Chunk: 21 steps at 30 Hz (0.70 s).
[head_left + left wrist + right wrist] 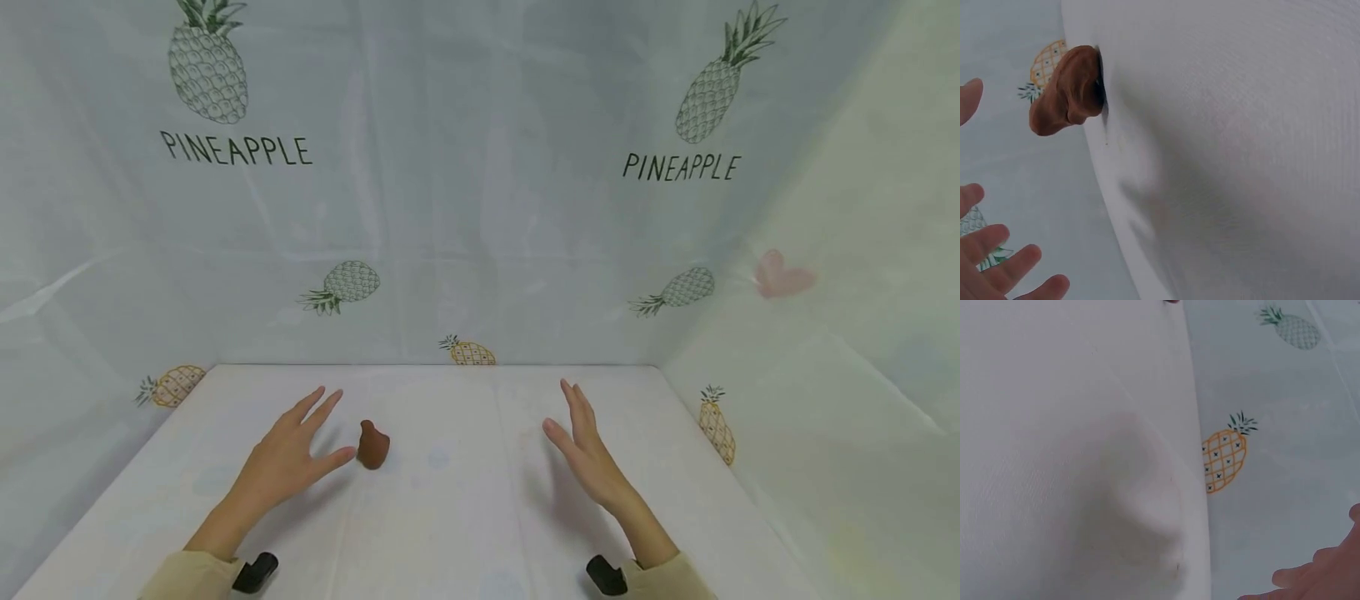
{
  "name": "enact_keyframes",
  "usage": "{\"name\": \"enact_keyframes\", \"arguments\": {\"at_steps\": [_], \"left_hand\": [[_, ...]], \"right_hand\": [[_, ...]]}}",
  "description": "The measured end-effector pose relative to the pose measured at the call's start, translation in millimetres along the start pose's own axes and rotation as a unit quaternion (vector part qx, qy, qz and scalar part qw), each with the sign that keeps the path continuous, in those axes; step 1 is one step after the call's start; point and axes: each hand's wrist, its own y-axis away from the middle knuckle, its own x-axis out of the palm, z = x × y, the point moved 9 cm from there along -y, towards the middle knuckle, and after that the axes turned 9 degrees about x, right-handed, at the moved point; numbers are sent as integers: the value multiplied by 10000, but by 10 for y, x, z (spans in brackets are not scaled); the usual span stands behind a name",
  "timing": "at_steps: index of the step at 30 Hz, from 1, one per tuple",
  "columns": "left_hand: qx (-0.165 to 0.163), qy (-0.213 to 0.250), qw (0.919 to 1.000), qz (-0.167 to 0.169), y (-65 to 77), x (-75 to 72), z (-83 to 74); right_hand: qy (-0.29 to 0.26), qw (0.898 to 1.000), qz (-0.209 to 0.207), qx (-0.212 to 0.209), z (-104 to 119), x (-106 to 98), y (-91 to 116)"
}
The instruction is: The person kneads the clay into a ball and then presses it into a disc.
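Observation:
A smooth brown lump (pixel 372 446), like modelling clay with a short nub on top, stands on the white table left of the middle. In the left wrist view the same brown lump (pixel 1069 94) shows a folded, uneven side. My left hand (pixel 283 458) hovers just left of it, fingers spread and straight, the thumb tip close beside the lump in the head view. Over the right half of the table my right hand (pixel 592 462) is raised with straight fingers and the thumb apart, holding nothing. Part of that right hand (pixel 1329 575) enters the right wrist view's lower corner.
The white table (pixel 450 533) meets a hanging pale sheet (pixel 480 183) printed with pineapples at its back. Similar sheeting rises along both sides. A black wrist camera (pixel 256 573) sits by the left sleeve, another black wrist camera (pixel 606 575) by the right one.

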Motion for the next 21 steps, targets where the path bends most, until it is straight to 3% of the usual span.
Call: {"name": "enact_keyframes", "arguments": {"at_steps": [9, 21], "left_hand": [[126, 244, 9996, -17, -16, 69, -32], [138, 548, 9984, 3, -65, 152, -43]], "right_hand": [[-695, 9968, 331, 236, -23, 142, 2], [-1593, 9806, 830, 790, -97, 372, -47]]}}
